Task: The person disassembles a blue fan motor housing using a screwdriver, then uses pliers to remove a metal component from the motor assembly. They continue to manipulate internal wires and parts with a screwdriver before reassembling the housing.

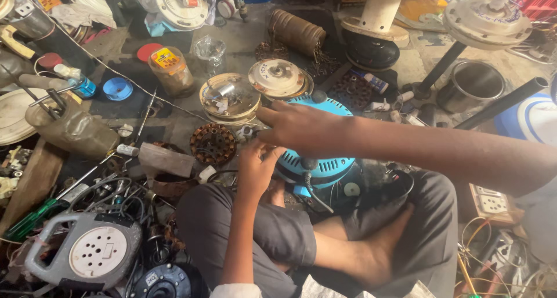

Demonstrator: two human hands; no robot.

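I sit cross-legged on the workshop floor (pixel 243 40), and the biggest thing before me is the blue motor housing (pixel 325 164), resting on the floor against my shins, near the middle of the clutter. It looks heavy and rigid, a smooth rounded shell with ribbed vents along its lower side; I judge the vents and the rim give better purchase than the slick dome. My right hand (pixel 299 127) lies across its top left edge, fingers curled over something small I cannot make out, so whether it clamps or merely rests I cannot tell. My left hand (pixel 255 167) comes up from below at the housing's left side, fingers bent as if pinching a small part against it, though the grip itself is hidden. Left of that lies a copper-wound stator (pixel 213 143), dense and with fragile wire. Behind it sits a round tin cover (pixel 230 98) holding loose bits, and a white disc (pixel 277 76) beside that.
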